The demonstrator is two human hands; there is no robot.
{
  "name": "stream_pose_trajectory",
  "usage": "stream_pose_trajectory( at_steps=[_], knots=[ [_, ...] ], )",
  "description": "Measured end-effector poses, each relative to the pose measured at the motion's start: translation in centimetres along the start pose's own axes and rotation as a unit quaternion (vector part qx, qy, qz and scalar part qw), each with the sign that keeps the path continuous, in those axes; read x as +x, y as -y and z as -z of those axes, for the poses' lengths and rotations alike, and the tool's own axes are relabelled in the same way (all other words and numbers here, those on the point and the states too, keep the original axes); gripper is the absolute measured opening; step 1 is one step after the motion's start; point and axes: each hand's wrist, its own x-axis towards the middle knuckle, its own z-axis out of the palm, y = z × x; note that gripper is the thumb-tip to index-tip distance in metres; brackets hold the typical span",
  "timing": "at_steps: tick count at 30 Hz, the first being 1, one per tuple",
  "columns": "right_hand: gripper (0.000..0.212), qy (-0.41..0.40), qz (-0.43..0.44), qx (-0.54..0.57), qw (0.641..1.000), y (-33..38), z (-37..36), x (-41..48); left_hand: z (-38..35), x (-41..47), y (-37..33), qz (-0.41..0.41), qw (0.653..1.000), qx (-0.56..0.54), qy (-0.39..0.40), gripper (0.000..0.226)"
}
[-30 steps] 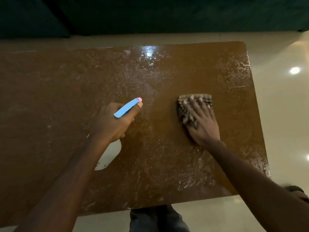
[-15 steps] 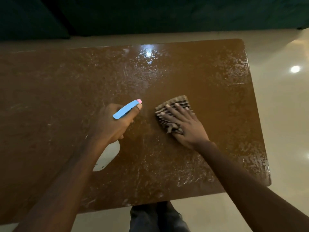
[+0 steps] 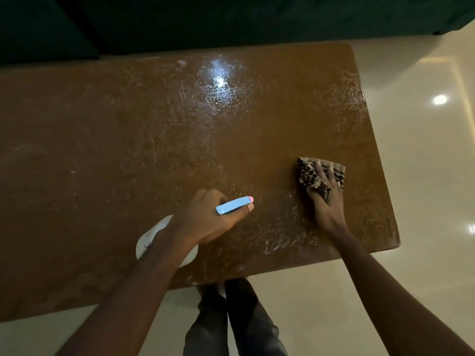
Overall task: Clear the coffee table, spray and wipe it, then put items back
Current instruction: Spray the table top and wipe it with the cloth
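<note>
A brown coffee table [image 3: 128, 150] fills the view, its top wet with spray droplets and smears. My left hand [image 3: 208, 219] is wrapped around a spray bottle [image 3: 234, 204] with a light blue head and pink tip; its white body [image 3: 151, 237] shows under my wrist. My right hand [image 3: 326, 199] presses flat on a striped brown cloth [image 3: 308, 173] near the table's right side. Nothing else lies on the tabletop.
A dark green sofa [image 3: 231, 19] runs along the far edge of the table. Glossy cream floor tiles [image 3: 424, 163] lie to the right and in front. My legs in dark trousers [image 3: 231, 325] stand at the near edge.
My right hand slid the cloth left toward the bottle, then back out to the right side. The left hand kept holding the spray bottle in about the same spot.
</note>
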Motion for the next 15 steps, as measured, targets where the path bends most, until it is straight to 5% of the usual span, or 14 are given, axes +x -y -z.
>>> stream_pose_trajectory(
  at_steps=[7,11,15],
  knots=[
    [0.068,-0.076,-0.075,-0.038,0.994,4.3,-4.3,-1.9,0.5,-1.9,2.3,-0.026,0.999,-0.011,-0.032,0.054],
    [0.070,0.000,0.066,-0.198,0.978,7.2,-10.1,-3.2,1.9,-3.0,3.2,-0.061,0.990,-0.090,-0.087,0.058],
    [0.069,0.109,0.256,-0.307,0.910,5.0,-12.5,-7.5,2.6,-3.7,3.6,-0.063,0.989,-0.090,-0.098,0.047]
  ],
)
